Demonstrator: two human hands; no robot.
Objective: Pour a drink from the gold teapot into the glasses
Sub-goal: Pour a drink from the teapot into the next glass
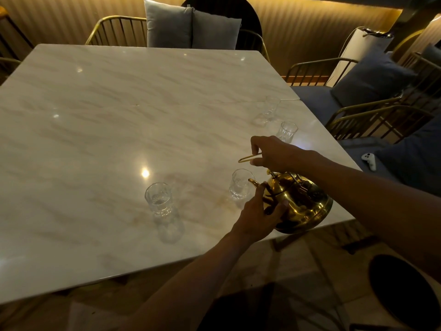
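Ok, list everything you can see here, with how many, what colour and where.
Table: one, pale marble, centre.
Glasses: four, clear; near front, by spout, two towards right edge.
Gold teapot: one, front right edge.
Chairs: several, gold frames, far and right sides.
Cushions: grey-blue, on chairs.
Controller: one, white, right seat.
Left hand: on teapot body.
Right hand: gripping the teapot's handle.
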